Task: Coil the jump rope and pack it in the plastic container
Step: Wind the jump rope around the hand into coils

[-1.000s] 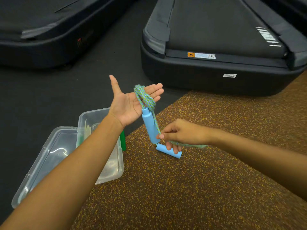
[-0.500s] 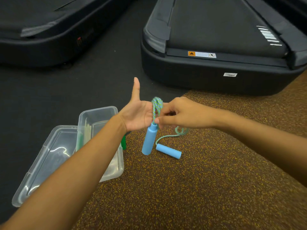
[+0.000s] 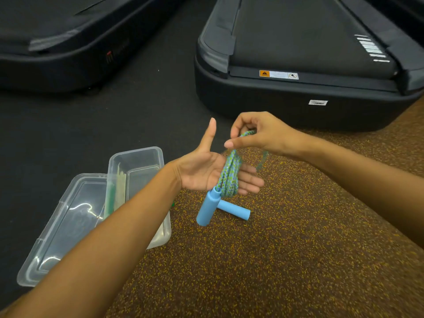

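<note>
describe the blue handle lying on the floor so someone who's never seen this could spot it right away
Start at the speckled brown floor in front of the right treadmill. Just below the open left hand lies a blue handle, flat on the floor. Its twin, the hanging handle, dangles from rope wrapped around that hand.

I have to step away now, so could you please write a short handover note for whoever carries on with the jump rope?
Left hand: open, palm up, thumb raised, several turns of rope wound around its fingers.
Right hand: pinching the rope above the left fingers, laying on another turn.
One blue handle hangs from the coil below the left hand; the other handle lies on the speckled floor.
Plastic container sits open on the floor to the left, its lid beside it.
Done: most of the rope coiled.
Left: wind in the short remaining length, gather both handles, put the bundle in the container.
</note>
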Demonstrator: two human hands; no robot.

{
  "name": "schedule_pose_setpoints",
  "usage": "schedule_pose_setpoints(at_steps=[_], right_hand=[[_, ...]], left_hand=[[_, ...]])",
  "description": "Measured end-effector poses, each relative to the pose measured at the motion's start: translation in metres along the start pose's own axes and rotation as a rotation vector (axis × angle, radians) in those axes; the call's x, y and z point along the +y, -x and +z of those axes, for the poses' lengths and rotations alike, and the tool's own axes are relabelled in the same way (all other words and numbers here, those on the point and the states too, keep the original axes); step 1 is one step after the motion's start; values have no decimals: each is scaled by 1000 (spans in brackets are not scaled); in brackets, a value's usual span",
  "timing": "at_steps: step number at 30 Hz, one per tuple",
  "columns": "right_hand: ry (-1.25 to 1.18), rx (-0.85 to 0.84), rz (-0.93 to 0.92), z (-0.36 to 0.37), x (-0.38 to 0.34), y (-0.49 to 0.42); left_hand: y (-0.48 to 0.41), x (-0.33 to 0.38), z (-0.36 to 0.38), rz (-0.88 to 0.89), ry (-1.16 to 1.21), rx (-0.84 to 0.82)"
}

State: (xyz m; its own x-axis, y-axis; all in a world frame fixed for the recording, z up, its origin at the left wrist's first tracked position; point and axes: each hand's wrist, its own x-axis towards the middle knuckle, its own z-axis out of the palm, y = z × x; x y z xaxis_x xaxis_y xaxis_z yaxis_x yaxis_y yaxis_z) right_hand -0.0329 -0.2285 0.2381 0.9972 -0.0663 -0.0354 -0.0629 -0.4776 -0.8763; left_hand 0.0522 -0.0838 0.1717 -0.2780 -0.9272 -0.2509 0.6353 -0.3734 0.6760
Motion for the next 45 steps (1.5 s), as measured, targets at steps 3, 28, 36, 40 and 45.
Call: schedule_pose_setpoints(at_steps=[3,28,36,40,45], right_hand=[[-97,59,47,-2,11,1],[-199,-147,216,28,57,12],[-77,-317,297,31,57,21],[50,-336,254,34,52,23],[461,-251,52,38,33,26]], left_hand=[[0,2,0,14,18,-49],[27,26,-12,547,311,-101],[36,34,-6,763,299,300],[38,36,-6,776,308,336],[36,33,-7,738,309,394]])
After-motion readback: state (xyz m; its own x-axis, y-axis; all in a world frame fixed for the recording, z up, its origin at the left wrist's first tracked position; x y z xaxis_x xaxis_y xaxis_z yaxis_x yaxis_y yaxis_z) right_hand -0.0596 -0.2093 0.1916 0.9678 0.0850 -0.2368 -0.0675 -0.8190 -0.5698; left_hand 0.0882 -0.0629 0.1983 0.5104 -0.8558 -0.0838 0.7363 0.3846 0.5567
